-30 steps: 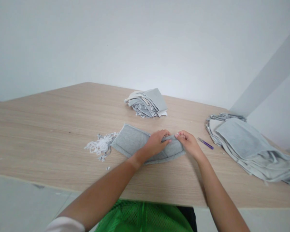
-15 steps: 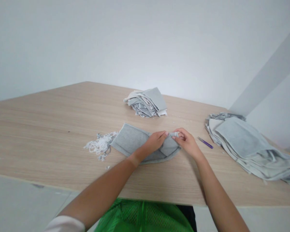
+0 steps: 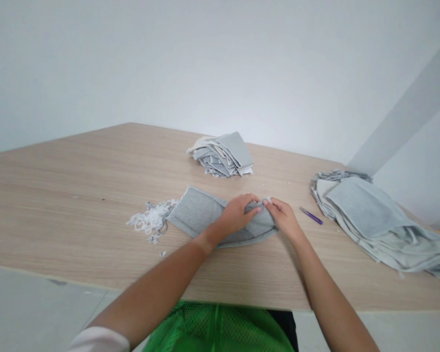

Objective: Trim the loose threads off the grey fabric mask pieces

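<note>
Left hand (image 3: 236,215) curls over the top of a folded gray knit fabric piece (image 3: 209,212), its fingers bent down and gripping the raised fold. Right hand (image 3: 284,217) pinches the same fold near its right end between thumb and fingertips (image 3: 269,203). The two hands sit just beside each other, close to touching, with the raised fold bunched between them. The fabric lies flat on the table under and to the left of both hands, its long left part extending past the left wrist; its lower edge curves beneath the hands. Just left of the fabric, touching its end, lies a tangle of white elastic loops (image 3: 152,220). Right of the right hand, near it, rests a slim purple-handled tool (image 3: 311,215). Farther right lies a large, loose pile of gray fabric pieces (image 3: 366,210). Ahead, well apart from the hands, sits a smaller folded stack of gray and cream fabric (image 3: 222,156). All of it rests on a light wood-grain table (image 3: 77,195).
</note>
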A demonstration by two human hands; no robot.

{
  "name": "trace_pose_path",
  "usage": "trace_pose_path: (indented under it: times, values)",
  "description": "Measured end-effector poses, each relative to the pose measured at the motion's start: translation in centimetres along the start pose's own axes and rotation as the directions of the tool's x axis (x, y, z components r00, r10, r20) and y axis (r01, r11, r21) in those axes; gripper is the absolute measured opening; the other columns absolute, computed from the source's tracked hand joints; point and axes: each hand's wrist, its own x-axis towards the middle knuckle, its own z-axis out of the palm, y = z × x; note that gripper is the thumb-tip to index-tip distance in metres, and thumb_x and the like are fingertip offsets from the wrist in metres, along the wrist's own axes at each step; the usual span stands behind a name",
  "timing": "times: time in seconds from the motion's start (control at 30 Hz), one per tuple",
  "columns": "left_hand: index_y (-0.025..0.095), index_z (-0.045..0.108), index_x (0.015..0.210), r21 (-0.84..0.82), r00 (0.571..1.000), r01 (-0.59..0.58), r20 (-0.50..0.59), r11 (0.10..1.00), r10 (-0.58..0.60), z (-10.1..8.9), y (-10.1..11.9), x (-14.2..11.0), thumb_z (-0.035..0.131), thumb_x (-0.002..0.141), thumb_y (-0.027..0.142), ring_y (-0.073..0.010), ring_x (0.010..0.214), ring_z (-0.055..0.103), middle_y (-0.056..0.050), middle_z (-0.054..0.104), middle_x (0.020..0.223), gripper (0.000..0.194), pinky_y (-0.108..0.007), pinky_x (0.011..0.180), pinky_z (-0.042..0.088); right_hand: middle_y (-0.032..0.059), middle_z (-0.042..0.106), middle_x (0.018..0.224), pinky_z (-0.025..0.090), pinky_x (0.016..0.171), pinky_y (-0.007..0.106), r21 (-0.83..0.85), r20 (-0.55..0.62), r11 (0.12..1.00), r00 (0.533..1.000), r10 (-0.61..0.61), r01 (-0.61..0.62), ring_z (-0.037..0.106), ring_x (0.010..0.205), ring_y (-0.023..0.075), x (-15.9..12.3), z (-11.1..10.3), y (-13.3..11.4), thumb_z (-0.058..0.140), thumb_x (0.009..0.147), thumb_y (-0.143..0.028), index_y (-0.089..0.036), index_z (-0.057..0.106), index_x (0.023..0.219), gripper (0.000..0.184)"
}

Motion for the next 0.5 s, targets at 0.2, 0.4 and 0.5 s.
trace_pose_path:
  times: [0.2,0.4,0.5]
  values:
    - [0.02,0.069,0.101,-0.114,0.997,0.073,0.002,0.991,-0.073,-0.3,-0.8,0.7,0.052,0.101,0.042,-0.0189,0.096,0.064,-0.003,0.072,0.097,0.028,-0.028,0.09,0.049,-0.0017,0.056,0.072,0.033,0.056,0.027,0.074,0.036,0.997,0.999,0.0,-0.003,0.048,0.063,0.0172,-0.4,0.0,-0.9,0.066,0.09,-0.062,-0.026,0.065,0.117,0.044]
    - [0.018,0.062,0.083,-0.178,0.985,0.143,0.121,0.974,-0.123,-0.1,-1.7,1.0,0.042,0.102,0.051,-0.0166,0.08,0.056,0.0,0.062,0.078,0.043,-0.026,0.077,0.047,-0.0032,0.048,0.066,0.029,0.054,0.028,0.078,0.014,0.996,0.999,-0.037,0.036,0.04,0.057,0.0153,-0.6,0.0,-1.7,0.069,0.089,-0.059,-0.027,0.068,0.121,0.046]
    - [0.018,0.064,0.084,-0.205,0.984,0.126,0.149,0.971,-0.096,0.3,-2.1,1.0,0.039,0.103,0.051,-0.0181,0.082,0.058,-0.002,0.066,0.082,0.045,-0.028,0.081,0.049,-0.0042,0.044,0.066,0.028,0.055,0.028,0.06,0.002,0.996,0.998,-0.066,0.066,0.037,0.056,0.0151,-0.7,0.0,-1.9,0.07,0.089,-0.056,-0.03,0.065,0.135,0.053]
